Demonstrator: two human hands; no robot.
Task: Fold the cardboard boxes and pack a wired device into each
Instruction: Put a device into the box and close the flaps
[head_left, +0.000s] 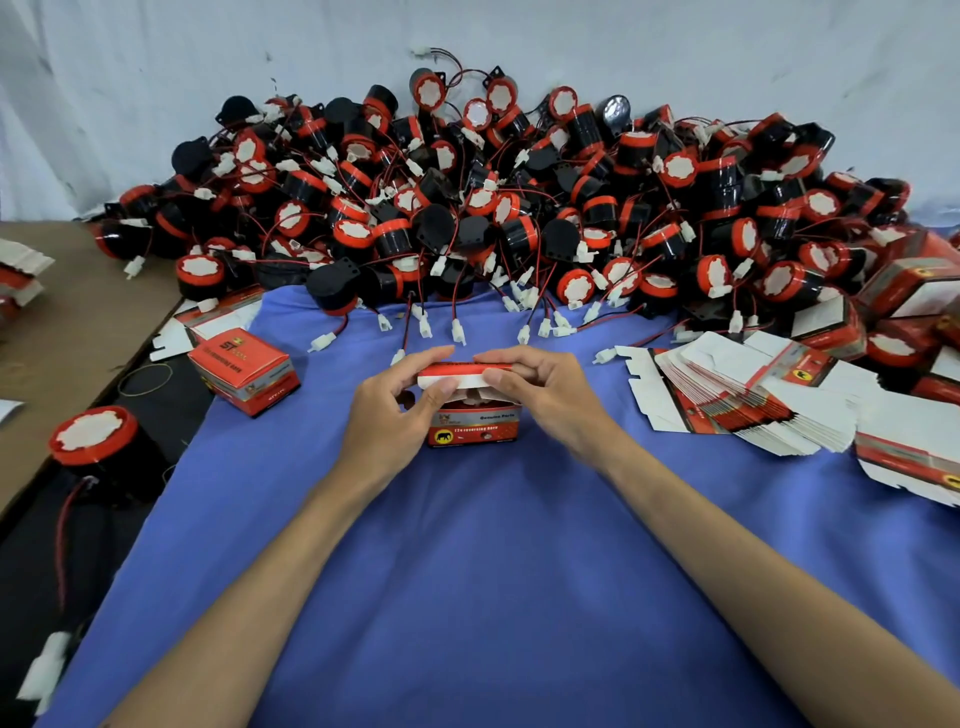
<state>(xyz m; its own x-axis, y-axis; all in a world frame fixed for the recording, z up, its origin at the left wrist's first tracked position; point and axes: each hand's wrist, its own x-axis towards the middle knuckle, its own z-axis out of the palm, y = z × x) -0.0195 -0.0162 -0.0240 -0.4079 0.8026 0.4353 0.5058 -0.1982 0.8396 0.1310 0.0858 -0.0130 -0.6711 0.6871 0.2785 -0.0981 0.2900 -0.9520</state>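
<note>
Fingers and thumb of the left hand (400, 410) pinched the left end of the lid flap (457, 371); the right hand (545, 395) pinched its right end. The flap stood half closed over the red box (475, 428), which sat mid-scene on the blue cloth (493, 571). Its near face read "Genuine Parts" and "12v reversing horn", beside an elephant logo. A closed box (244, 371) lettered "ST" lay left. The flat box stack (753, 395) lay right. The heap of wired devices (493, 208) lay on the far side.

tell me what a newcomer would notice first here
The huge pile of black-and-red wired devices heaped along the back of the blue cloth. In front of it, at centre, the left hand and right hand pinch the lid flap of a red box. A fanned stack of flat boxes lies to the right.
</note>
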